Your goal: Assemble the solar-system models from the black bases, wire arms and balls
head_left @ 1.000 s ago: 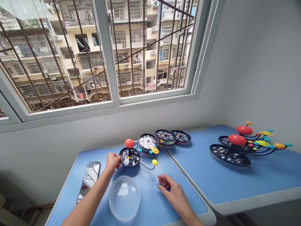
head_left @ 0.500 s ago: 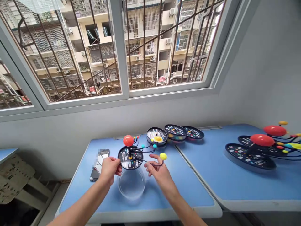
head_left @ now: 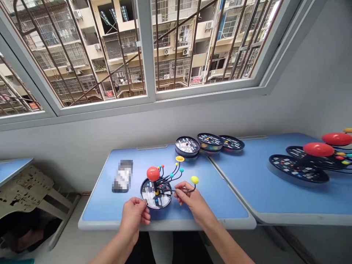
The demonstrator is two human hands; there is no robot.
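L hand (head_left: 134, 212) is pinching the near-left rim of the base (head_left: 162, 201), grip narrow on that edge; R hand (head_left: 191, 198) is pinching the thin black rod (head_left: 189, 191) that's carrying the yellow ball (head_left: 194, 179), its grip narrow too, thumb & fingertips meeting on the rod approx. midway; the planet model (head_left: 156, 192) is sitting just below ctr of frame, over the near part of the blue worktop (head_left: 217, 190), w/ its red ball (head_left: 153, 173) standing up top & the other rods (head_left: 164, 179) fanning toward upper right; can't tell if the base is resting flat or being tipped up a bit; step in hand, judging by the hands: L is steadying the base while R is setting that rod; next move prob. calls for holding the rim firm & easing the rod gently, w/o knocking its neighbours; phone (head_left: 123, 176), pixelated, is lying left of ctr; black round discs (head_left: 187, 145) are sitting above & right of the model; similar models (head_left: 298, 170) are standing far right, partly cut off.
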